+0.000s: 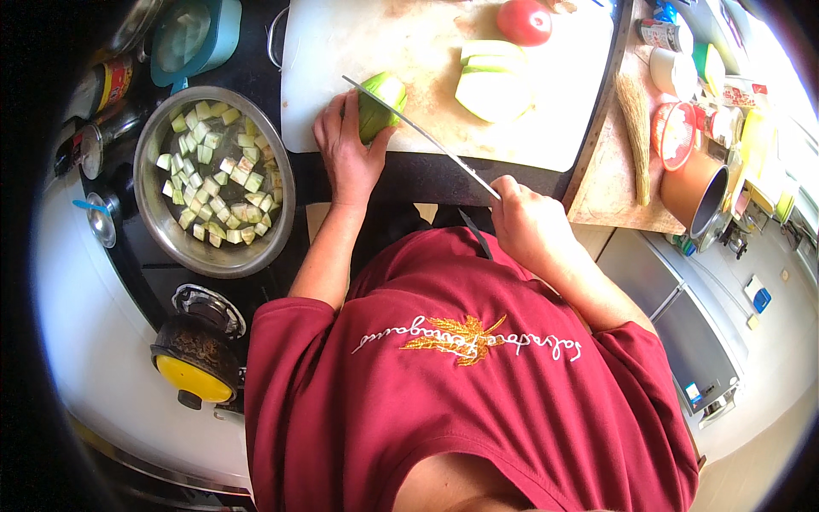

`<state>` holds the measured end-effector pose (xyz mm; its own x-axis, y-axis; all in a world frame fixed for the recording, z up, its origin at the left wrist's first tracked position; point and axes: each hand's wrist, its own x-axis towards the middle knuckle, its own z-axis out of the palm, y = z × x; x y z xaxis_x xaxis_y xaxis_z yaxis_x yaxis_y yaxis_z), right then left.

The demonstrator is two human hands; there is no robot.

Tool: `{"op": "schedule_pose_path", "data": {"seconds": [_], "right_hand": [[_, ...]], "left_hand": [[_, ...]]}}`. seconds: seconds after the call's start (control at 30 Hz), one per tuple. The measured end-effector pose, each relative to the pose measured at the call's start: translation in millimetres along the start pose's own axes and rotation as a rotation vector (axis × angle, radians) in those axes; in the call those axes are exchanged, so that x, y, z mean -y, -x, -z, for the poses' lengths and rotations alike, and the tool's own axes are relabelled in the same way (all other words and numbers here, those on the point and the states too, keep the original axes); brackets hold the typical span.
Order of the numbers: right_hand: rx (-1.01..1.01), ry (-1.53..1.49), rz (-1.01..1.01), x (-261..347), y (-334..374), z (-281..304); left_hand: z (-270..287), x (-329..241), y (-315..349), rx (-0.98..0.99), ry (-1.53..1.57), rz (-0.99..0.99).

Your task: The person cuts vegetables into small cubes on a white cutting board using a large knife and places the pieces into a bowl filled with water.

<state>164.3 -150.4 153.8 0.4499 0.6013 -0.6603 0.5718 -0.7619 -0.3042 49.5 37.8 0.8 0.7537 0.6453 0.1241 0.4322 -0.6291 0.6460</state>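
My left hand (350,149) steadies a piece of green eggplant (381,107) on the white cutting board (546,141), fingers along its left side and thumb at its near end. A long knife (435,143) is gripped in my right hand (529,218). Its blade slants across the eggplant piece, tip toward the far left; whether the edge is in the flesh I cannot tell. Right of the blade lie pale eggplant slices (495,90), with a red tomato (524,22) behind them.
A steel bowl (287,200) of diced eggplant stands left of the board. Nearer me is a yellow-lidded pot (192,378); a teal container (223,38) sits farther back. To the right, a wooden board (593,200) holds a dried brush-like bundle (634,128), a brown pot (689,192) and a red-rimmed strainer (674,136).
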Motion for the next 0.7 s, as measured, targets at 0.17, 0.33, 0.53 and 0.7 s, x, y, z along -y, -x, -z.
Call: {"op": "schedule_pose_path", "data": {"seconds": [0.17,0.33,0.53,0.7], "right_hand": [[-0.003,0.020,0.018,6,-21,-11],[-0.282,0.090,0.182,0,-67,-65],[-0.300,-0.084,0.160,-3,-72,-53],[-0.373,-0.152,0.166,-8,-63,-31]], "left_hand": [[-2,1,0,0.009,-0.002,0.024],[-6,7,1,-0.009,-0.016,0.009],[-4,6,4,0.001,-0.023,0.033],[4,-2,4,0.025,0.012,0.059]]}}
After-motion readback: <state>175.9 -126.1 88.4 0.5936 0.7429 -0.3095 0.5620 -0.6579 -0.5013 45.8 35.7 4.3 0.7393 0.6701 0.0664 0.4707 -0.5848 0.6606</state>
